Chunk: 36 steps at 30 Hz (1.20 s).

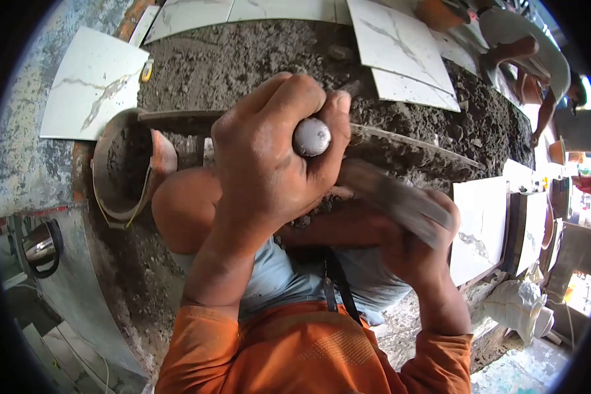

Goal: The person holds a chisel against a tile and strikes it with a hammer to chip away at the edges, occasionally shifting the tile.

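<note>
My left hand (269, 148) is closed in a fist around a tool handle (312, 137). Its rounded, pale grey end points up at the camera, and the rest of the tool is hidden below the fist. Lower and to the right, my right hand (423, 246) is wrapped round a long grey-brown flat bar (391, 197), smeared by motion. The bar reaches up and left toward the left wrist, and I cannot tell what kind of tool it is. Below both hands are my bent legs. A mortar-caked straight strip (414, 146) crosses the rough mortar bed (243, 59) beyond the left fist.
A mortar-smeared bucket (121, 167) stands at left, near a marbled tile (88, 85) with a yellow-handled cutter (147, 70) at its edge. More tiles (400, 46) lie on the far side. Another person (528, 49) bends down at upper right. Tiles (478, 226) stand at right beside a white sack (515, 305).
</note>
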Available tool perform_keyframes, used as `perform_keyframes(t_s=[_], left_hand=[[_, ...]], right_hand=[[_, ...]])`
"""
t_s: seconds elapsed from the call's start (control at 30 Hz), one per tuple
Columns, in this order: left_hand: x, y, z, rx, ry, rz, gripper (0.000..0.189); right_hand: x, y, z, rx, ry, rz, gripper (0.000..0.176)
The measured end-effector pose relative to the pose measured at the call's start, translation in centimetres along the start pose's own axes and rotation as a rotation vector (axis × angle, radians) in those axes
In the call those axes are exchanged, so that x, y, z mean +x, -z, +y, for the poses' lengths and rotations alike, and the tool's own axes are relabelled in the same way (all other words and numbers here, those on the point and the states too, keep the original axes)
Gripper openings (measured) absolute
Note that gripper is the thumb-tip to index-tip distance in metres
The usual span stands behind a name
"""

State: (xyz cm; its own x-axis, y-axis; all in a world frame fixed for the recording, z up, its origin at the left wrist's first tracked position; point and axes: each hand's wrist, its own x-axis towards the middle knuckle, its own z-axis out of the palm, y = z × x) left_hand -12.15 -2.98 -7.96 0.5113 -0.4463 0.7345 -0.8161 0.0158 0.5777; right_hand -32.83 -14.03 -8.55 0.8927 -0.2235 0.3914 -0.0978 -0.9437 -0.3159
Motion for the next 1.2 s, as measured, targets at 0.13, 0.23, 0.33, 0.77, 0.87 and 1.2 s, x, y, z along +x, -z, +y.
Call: perform_keyframes(t_s=[0.13, 0.23, 0.33, 0.77, 0.87, 1.2], left_hand=[[0.0, 0.0, 0.0, -0.025, 0.027, 0.000, 0.033], [0.6, -0.3, -0.2, -0.018, 0.024, -0.007, 0.034], [0.5, -0.3, -0.3, -0.042, 0.025, -0.001, 0.035], [-0.3, 0.6, 0.0, -0.184, 0.097, -0.038, 0.037], [-0.3, 1.0, -0.3, -0.146, 0.051, -0.039, 0.036], [-0.3, 0.7, -0.4, -0.157, 0.087, -0.044, 0.037]], right_hand=[[-0.8, -0.3, 0.3, 0.178, -0.151, 0.065, 0.043], [0.4, 2.1, -0.5, 0.120, -0.132, -0.103, 0.024], [0.2, 1.8, -1.3, 0.086, -0.040, 0.090, 0.021], [0.0, -0.1, -0.7, -0.039, -0.196, -0.140, 0.035], [-0.4, -0.4, -1.1, 0.077, 0.005, 0.162, 0.034], [-1.0, 0.6, -1.5, 0.026, -0.182, 0.093, 0.038]])
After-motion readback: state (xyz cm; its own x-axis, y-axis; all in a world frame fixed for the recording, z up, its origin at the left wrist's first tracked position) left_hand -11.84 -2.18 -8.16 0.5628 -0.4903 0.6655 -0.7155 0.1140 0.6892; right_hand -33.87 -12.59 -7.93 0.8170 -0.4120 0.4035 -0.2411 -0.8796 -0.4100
